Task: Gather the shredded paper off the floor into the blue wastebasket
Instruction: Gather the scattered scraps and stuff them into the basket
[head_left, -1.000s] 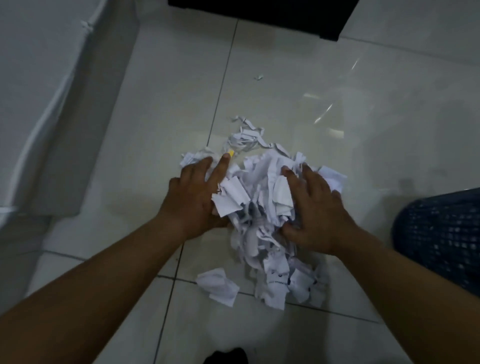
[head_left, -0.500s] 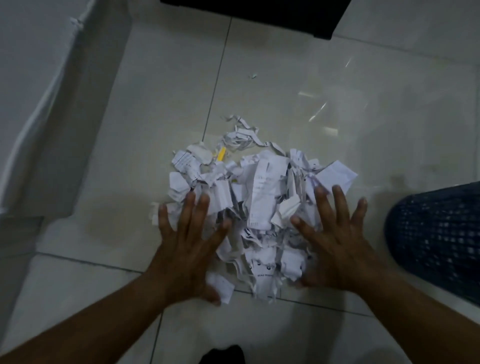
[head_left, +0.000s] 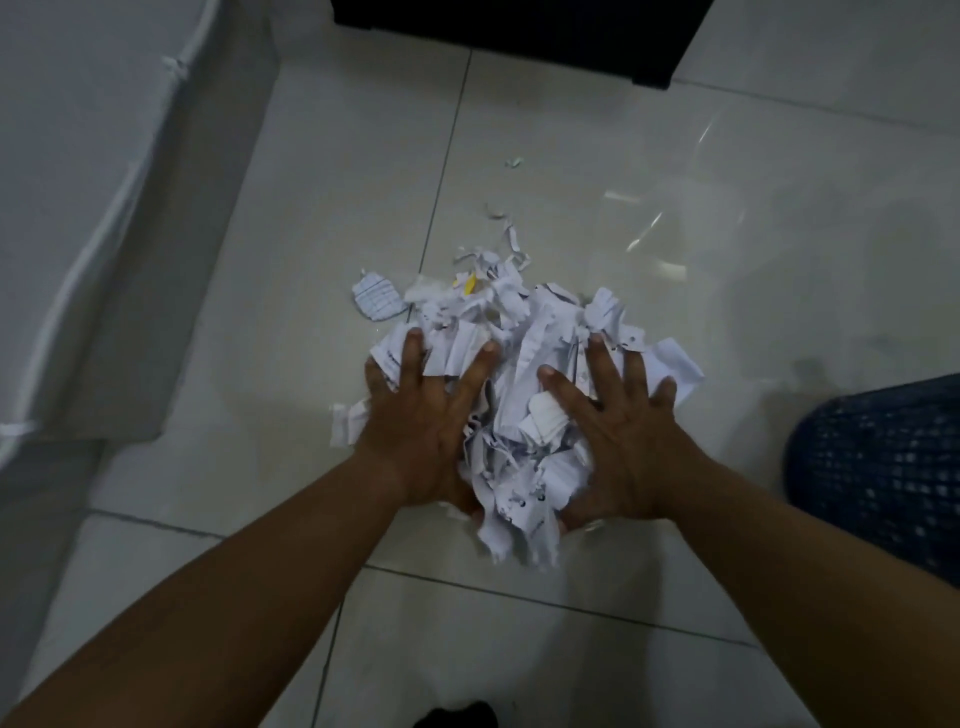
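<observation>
Two bare forearms, uncovered from the near frame edge to the wrists; no sleeves, watch, bracelets or rings in view. Left hand and right hand ungloved, with short, unpainted fingernails on the visible fingertips.

Both hands, left hand and right hand, press spread-fingered against the shredded paper mid-frame; the blue wastebasket sits at right edge.

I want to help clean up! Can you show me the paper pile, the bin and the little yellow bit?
white shredded paper pile (head_left: 524, 374), head view, crumpled middle.
blue mesh wastebasket (head_left: 883, 467), head view, side wall.
small yellow scrap (head_left: 470, 283), head view, its centre.
</observation>
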